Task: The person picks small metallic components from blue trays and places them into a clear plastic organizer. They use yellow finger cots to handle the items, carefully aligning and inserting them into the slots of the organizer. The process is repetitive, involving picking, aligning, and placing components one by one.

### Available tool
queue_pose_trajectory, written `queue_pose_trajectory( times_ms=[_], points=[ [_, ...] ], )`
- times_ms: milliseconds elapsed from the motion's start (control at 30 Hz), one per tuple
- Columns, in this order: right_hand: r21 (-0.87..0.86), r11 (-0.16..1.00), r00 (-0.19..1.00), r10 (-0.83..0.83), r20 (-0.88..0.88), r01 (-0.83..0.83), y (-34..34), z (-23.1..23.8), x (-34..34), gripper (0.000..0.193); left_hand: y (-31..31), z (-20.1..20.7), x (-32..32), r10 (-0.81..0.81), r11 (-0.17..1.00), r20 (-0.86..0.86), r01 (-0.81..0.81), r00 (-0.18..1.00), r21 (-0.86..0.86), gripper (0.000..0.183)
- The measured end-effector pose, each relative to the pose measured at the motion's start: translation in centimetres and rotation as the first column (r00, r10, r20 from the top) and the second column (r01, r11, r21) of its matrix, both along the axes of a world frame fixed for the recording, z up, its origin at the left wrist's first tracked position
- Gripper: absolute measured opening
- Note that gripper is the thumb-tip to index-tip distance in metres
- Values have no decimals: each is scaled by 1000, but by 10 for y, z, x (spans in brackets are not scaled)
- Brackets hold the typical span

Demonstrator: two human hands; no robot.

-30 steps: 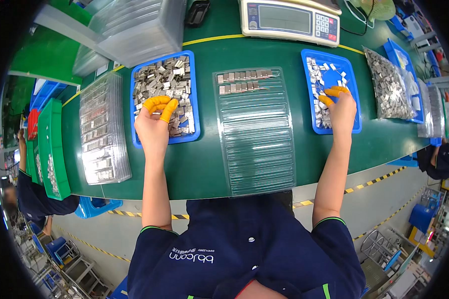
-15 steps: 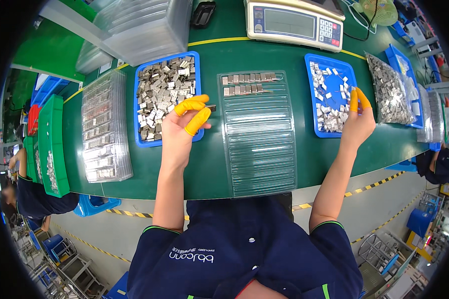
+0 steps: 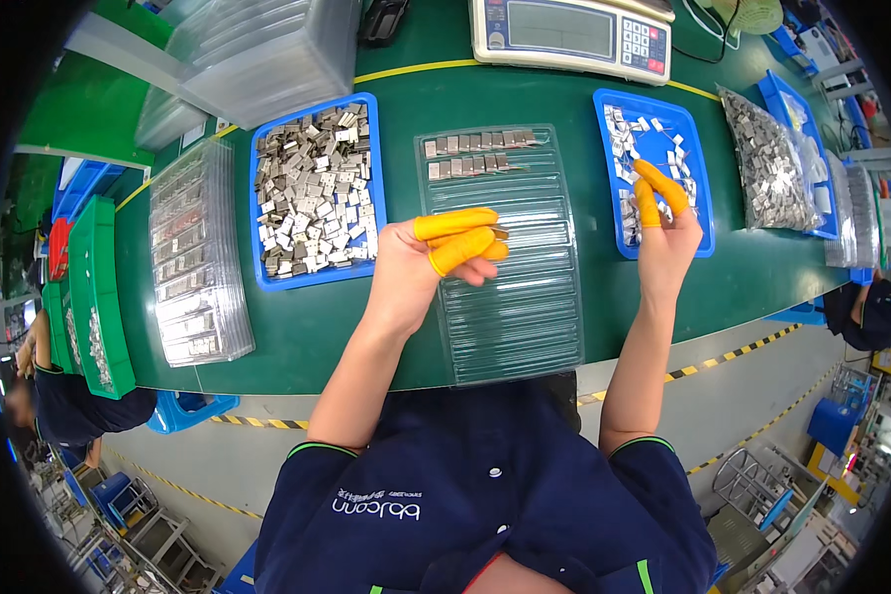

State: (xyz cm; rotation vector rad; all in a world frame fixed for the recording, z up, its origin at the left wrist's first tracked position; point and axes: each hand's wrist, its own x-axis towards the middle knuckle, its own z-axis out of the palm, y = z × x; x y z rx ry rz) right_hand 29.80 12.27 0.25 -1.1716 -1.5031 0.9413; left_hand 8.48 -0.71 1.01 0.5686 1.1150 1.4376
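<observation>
Yellow finger cots cover several fingertips of both hands. My left hand (image 3: 421, 262) is over the left edge of a clear ribbed plastic tray (image 3: 510, 297), pinching a small dark metal piece (image 3: 501, 235) at its fingertips. Two rows of small metal pieces (image 3: 479, 153) with thin wires lie at the far end of that tray. My right hand (image 3: 671, 238) is over the near left part of the right blue tray (image 3: 704, 178), thumb and finger drawn together; what they hold, if anything, cannot be made out. Small white pieces (image 3: 675, 156) with thin leads lie in this tray.
Left stands a blue tray (image 3: 378, 168) heaped with metal pieces, beside stacked filled clear trays (image 3: 203, 257). A scale (image 3: 569, 40) and stacked clear boxes (image 3: 267, 69) are at the back. A bag of metal parts (image 3: 767, 163) lies right. Other people sit at both sides.
My left hand has moved right from the left blue tray to the clear tray with the metal piece. My right hand has shifted left and nearer. The view has shifted slightly.
</observation>
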Motion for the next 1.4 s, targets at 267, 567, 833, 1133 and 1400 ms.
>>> queue_pose_trajectory(
  times_ms=[267,567,833,1133,1400],
  points=[
    [-221,930,906,198,-373,-295,-37,7,-32,25,3,-2,11,-35,999,-25,35,999,10,24],
    [-245,875,895,348,-278,-417,-59,12,-45,22,-1,-7,15,35,999,-83,-35,996,12,30],
    [-219,901,913,315,-259,-374,-60,14,-42,24,-3,-10,13,58,998,-142,-55,988,27,27],
    [-246,836,872,475,-121,-490,-59,18,-38,25,-7,-10,9,0,999,-162,7,987,39,26],
    [-319,634,704,567,-428,-705,-55,15,-36,28,-16,-4,-5,-216,975,-200,222,956,10,22]
  ],
)
